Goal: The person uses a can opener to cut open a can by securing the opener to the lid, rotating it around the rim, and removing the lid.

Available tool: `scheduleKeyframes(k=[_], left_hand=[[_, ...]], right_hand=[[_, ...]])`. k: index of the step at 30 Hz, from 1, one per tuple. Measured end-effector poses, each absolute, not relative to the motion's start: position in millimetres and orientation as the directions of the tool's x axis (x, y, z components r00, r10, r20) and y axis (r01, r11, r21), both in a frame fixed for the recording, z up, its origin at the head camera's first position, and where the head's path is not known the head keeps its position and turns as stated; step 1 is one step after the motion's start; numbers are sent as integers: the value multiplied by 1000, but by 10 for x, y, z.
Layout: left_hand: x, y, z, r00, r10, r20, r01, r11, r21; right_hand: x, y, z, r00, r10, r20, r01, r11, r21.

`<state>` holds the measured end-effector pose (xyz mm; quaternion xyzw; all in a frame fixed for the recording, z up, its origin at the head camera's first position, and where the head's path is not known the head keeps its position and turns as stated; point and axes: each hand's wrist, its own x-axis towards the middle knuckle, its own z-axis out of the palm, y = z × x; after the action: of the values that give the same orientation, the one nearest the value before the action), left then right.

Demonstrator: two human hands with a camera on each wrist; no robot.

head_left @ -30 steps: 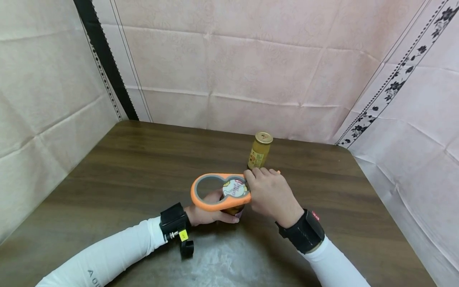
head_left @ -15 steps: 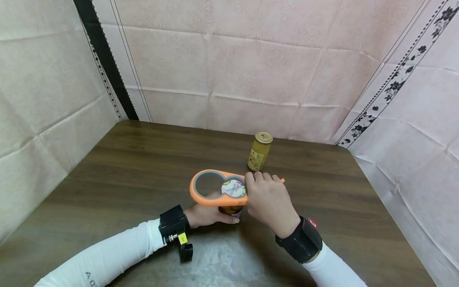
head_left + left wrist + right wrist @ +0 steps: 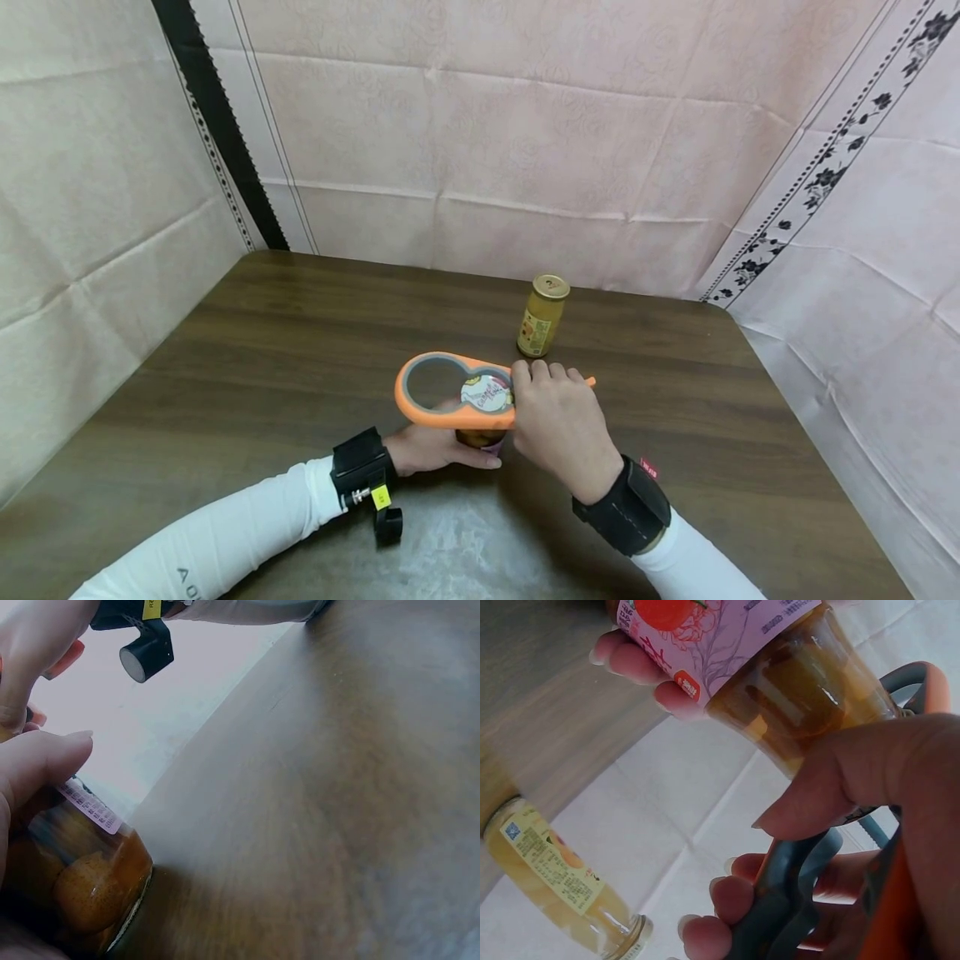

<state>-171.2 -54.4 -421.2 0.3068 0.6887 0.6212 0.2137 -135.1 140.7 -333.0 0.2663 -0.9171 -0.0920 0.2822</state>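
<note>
My left hand [image 3: 433,448] grips a glass jar [image 3: 480,438] of fruit low on its side, thumb in front. A purple label [image 3: 742,637] wraps the jar, with brownish liquid and pieces inside. Over its white patterned lid [image 3: 486,393] sits an orange and grey jar opener [image 3: 450,419], its smaller opening around the lid and its larger one out to the left. My right hand [image 3: 557,427] holds the opener's handles, fingers curled round them; the handle tip shows past the knuckles. In the right wrist view, the thumb [image 3: 817,784] lies against the jar near the lid end.
Behind the right hand stands a second jar [image 3: 542,321], yellowish with a gold lid. The brown wooden table [image 3: 337,333] reaches back to pale cloth hangings [image 3: 480,150], which also rise on both sides. A black camera band [image 3: 363,462] circles the left wrist.
The opener has turned slightly clockwise as seen from above: its left end moved away, its handle end nearer me. The right hand shifted slightly toward me. The left hand keeps holding the jar.
</note>
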Motion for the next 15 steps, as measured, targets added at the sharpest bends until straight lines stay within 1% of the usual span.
scheduleKeyframes(k=[4,15], left_hand=[[-1717,-550,-4218,-707,701,92,160,31,987],[-1740,-556,-4247,-700,707,96,168,32,985]], right_hand=[[-1363,1412,-3329,-689,-551,470,-444,834,326],[-1365,1418,-3334,-679,-562,471,-447,827,341]])
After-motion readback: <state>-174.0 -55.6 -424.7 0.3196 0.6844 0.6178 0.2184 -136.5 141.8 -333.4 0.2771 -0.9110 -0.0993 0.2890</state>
